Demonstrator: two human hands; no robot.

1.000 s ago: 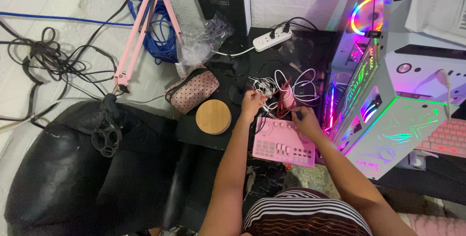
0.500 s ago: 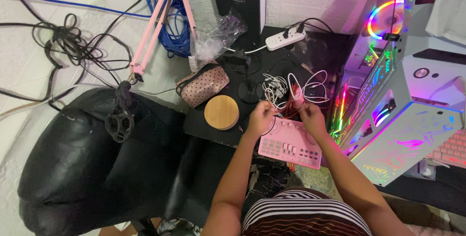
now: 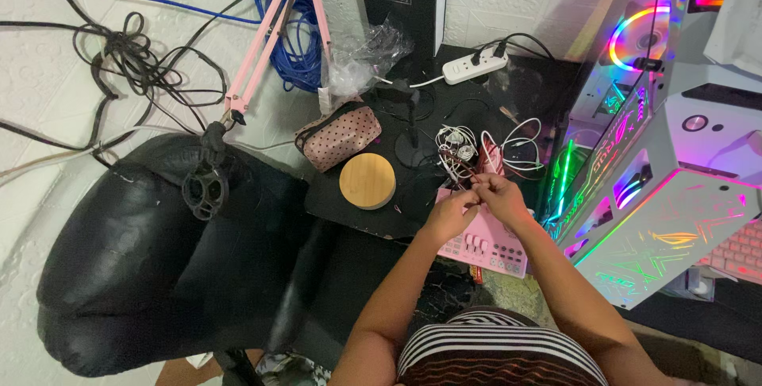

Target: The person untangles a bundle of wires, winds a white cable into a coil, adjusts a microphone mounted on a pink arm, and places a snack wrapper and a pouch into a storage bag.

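My left hand (image 3: 450, 213) and my right hand (image 3: 498, 196) meet above a pink audio mixer (image 3: 494, 250) on a black table (image 3: 349, 205). Both hands pinch a tangle of thin red and white cables (image 3: 464, 156) that trails back over the table. The fingertips touch each other at the cable ends. The mixer's top half is hidden under my hands.
A round wooden lid (image 3: 367, 180) and a pink dotted pouch (image 3: 338, 136) lie left of the cables. A white power strip (image 3: 475, 65) sits at the back. A lit computer case (image 3: 659, 187) stands right, a black chair (image 3: 151, 259) left, a pink mic arm (image 3: 266, 44) behind.
My hands have come together over the mixer, drawing the cable ends toward me. The view has shifted, so everything sits a little more to the right in the frame.
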